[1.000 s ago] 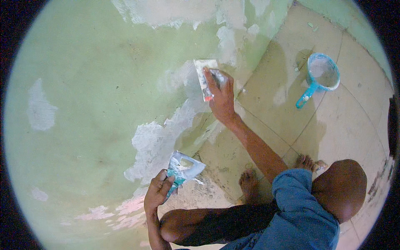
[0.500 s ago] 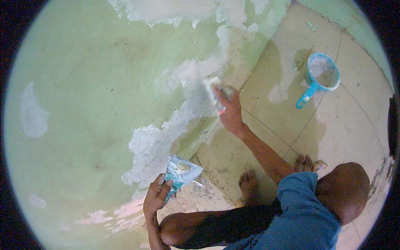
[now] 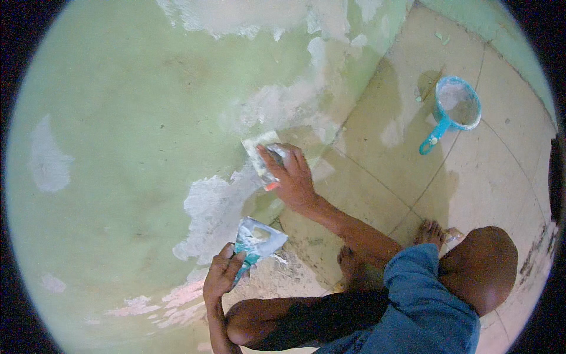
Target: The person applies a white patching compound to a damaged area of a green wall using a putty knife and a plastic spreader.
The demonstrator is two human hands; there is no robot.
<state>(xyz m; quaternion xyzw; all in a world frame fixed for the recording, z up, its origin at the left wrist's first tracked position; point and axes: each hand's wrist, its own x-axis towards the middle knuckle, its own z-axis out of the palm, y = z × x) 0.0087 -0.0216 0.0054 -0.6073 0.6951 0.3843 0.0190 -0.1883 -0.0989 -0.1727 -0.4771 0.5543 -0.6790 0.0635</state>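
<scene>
My right hand point(image 3: 298, 183) grips a flat rectangular trowel point(image 3: 256, 151) from behind, its pale smeared plate laid against the green wall point(image 3: 130, 118). White filler patches point(image 3: 215, 203) spread along the wall above and below the trowel. Lower down, my left hand point(image 3: 219, 277) is closed around the teal handle of a putty knife point(image 3: 272, 241). Its wide, flared blade carries white paste and points up and right, near the wall's foot.
On the tiled floor point(image 3: 377, 171) at the upper right stands a blue dipper point(image 3: 435, 137) containing whitish paste. Small green flakes point(image 3: 442, 38) lie beyond it. My bent knee point(image 3: 250, 321) is beside my left forearm, and my bare feet point(image 3: 431, 233) rest on the tiles.
My right hand has drawn the trowel left and down along the wall, over the filler. My left hand and the putty knife stay nearly in place.
</scene>
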